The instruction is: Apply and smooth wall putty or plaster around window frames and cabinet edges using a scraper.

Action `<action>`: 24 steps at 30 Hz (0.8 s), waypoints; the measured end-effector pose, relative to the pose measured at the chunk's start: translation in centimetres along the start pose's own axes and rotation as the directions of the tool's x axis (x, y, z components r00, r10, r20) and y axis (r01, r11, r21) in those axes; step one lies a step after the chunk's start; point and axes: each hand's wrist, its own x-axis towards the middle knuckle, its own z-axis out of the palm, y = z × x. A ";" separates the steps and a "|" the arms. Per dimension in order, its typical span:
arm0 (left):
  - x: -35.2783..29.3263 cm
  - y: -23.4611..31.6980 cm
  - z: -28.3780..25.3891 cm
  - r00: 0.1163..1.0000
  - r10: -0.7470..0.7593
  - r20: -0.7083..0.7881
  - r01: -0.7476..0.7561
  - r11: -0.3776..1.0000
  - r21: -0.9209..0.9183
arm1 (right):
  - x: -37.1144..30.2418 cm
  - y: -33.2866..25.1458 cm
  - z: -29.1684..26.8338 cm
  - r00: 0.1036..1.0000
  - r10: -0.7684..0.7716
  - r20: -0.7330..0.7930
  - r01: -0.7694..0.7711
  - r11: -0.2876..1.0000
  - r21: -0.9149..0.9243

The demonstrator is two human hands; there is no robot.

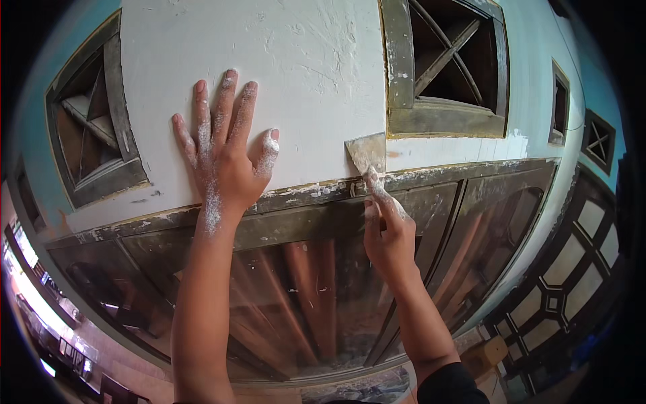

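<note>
My left hand (pixel 229 151) lies flat against the white wall (pixel 323 101), fingers spread, with white powder over its fingers, thumb and wrist. To its right, my right hand (pixel 390 232) grips a putty knife (pixel 368 153), index finger stretched along it toward the blade. The wide metal blade points up and rests on or very near the wall, just below the corner of a dark wooden vent frame (pixel 444 121). White residue marks the blade. The handle is mostly hidden in my fist. Rough white patches show on the wall higher up.
A dark wooden window frame (pixel 303 219) with glass panes and reddish curtains runs below my hands, its top edge chipped and smeared white. Another vent opening (pixel 94 121) sits at the left. A panelled dark door (pixel 558 289) stands at the right, near a wooden stool (pixel 488 355).
</note>
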 end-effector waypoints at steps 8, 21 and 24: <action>0.0 -0.6 0.0 0.999 0.019 -0.042 -0.019 1.000 -0.008 | -0.3 0.7 0.1 0.994 -0.045 -0.096 0.056 0.991 0.118; -0.2 -0.9 -0.1 0.997 0.023 -0.080 -0.025 0.999 -0.021 | -1.5 1.6 -0.7 0.981 -0.173 -0.083 0.178 0.983 0.052; 0.1 -0.7 -0.1 0.995 0.023 -0.096 -0.024 1.000 -0.016 | -1.7 2.1 -1.1 0.987 -0.159 -0.014 0.159 0.987 -0.005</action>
